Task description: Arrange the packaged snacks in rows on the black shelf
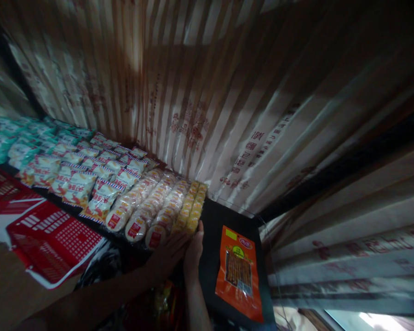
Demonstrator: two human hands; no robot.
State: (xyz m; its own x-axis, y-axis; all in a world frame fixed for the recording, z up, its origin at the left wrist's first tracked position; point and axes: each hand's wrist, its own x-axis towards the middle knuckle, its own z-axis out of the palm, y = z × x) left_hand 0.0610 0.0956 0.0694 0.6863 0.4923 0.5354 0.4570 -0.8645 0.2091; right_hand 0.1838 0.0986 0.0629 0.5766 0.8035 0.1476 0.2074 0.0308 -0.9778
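Note:
Two rows of small yellow packets [190, 207] stand at the right end of a snack line on a black tabletop [210, 248]. My left hand [170, 253] lies across the near end of these rows, fingers stretched out. Pressed along their near right corner is my right hand [193, 248], its fingers straight and pointing away from me. Both hands touch or nearly touch the yellow packets; their fingertips are partly hidden in the dim light. Just left are rows of round cakes in clear wrappers [137, 227]. An orange snack bag [239, 273] lies flat to the right of my right hand.
White-and-orange snack bags [101, 197] and green packets [22, 151] continue the line leftward. A red shopping basket [55, 239] with white trim is at the lower left. Pleated printed sheeting [193, 115] hangs behind the table, with a dark pole [331, 170] at the right.

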